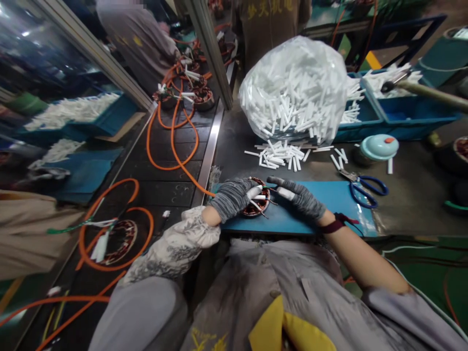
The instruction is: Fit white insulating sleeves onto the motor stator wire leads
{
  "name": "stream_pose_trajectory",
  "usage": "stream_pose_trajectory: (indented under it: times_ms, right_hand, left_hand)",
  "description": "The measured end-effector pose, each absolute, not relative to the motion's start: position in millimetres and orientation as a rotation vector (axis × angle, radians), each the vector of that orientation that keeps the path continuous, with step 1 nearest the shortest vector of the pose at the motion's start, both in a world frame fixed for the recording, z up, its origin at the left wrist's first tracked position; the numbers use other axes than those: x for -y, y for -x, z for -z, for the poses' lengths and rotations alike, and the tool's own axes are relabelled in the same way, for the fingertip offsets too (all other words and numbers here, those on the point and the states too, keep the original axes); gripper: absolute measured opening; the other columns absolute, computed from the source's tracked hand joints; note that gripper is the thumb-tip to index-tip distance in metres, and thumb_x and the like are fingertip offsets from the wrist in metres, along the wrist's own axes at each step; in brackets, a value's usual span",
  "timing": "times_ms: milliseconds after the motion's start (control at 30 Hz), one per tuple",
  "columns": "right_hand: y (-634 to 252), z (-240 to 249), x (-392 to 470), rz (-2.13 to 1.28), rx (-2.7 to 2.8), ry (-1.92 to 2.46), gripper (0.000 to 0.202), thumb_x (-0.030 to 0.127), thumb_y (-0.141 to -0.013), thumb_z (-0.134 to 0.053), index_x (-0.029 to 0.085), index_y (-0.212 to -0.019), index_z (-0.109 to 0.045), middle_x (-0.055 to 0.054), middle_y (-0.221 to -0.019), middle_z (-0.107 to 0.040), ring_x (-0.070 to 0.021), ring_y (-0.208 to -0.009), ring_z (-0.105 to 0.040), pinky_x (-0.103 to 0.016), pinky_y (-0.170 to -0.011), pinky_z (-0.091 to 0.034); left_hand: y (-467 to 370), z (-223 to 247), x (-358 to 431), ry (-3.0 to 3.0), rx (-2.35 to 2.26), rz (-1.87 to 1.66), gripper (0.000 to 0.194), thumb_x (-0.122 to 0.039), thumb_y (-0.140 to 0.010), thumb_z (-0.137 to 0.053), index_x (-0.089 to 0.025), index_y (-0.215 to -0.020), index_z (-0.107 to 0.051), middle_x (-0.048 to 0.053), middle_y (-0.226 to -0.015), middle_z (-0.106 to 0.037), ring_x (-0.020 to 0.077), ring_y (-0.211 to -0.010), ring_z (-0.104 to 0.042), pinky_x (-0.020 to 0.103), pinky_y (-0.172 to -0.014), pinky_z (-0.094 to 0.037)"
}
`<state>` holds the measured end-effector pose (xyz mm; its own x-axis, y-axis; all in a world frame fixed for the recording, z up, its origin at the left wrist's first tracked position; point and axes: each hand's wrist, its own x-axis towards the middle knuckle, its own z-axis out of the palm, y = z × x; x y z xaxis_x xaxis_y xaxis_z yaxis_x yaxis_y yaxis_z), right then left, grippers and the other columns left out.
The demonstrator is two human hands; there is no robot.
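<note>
A round copper-wound coil part [252, 209] rests on a blue mat [314, 214], with white sleeves and wire ends sticking out of it. My left hand [234, 197], in a grey glove with light fingertips, lies on the coil's left and upper side, its fingers closed near the leads. On the right, my right hand [298, 197], gloved alike, has thumb and fingers pinched together at a thin wire end that runs from the coil. Both hands' fingertips face each other across the part.
White tubes [283, 155] lie loose beyond the mat, before a full clear bag [296, 92]. Blue-handled cutters [365, 187] and a light-blue lidded cup [378, 147] sit right. Orange cables [148, 141] and another coil [122, 241] lie left. A person [137, 41] stands beyond.
</note>
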<state>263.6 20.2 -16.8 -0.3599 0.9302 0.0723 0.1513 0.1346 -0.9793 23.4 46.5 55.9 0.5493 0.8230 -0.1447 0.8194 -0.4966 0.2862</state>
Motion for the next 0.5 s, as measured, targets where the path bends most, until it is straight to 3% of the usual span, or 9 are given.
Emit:
stream_pose_trajectory:
  times_ms: [267,400,500]
  right_hand:
    - [-256.0,14.4,-43.8,-1.467,1.933,0.722,0.050,0.052,-0.096,-0.061,0.029,-0.140,-0.063,-0.004,-0.140,-0.066,-0.0238,-0.131,-0.060,-0.042,-0.113,-0.047]
    - [-243.8,5.6,-55.5,-1.310,2.080,0.789,0.039,0.048,-0.098,-0.059,0.024,-0.126,-0.072,-0.005,-0.114,-0.077,-0.0213,-0.102,-0.070,-0.038,-0.094,-0.055]
    - [-231.4,-1.6,-59.7,-1.203,2.157,0.855,0.039,0.053,-0.096,-0.060,0.021,-0.109,-0.079,-0.005,-0.095,-0.078,-0.0183,-0.084,-0.069,-0.032,-0.082,-0.054]
  left_hand:
    - [-6.0,-50.2,-37.7,-2.353,-1.383,-0.191,0.033,-0.036,-0.104,-0.048,-0.016,-0.111,-0.073,0.009,-0.107,-0.077,0.0215,-0.101,-0.072,0.035,-0.099,-0.054]
    - [0.4,-49.0,-35.9,-2.371,-1.330,-0.174,0.035,-0.034,-0.105,-0.044,-0.015,-0.108,-0.073,0.010,-0.103,-0.077,0.0211,-0.099,-0.072,0.035,-0.097,-0.054]
    - [6.4,-47.9,-34.0,-2.401,-1.312,-0.174,0.035,-0.034,-0.104,-0.043,-0.016,-0.103,-0.073,0.010,-0.101,-0.076,0.0222,-0.098,-0.071,0.036,-0.096,-0.054]
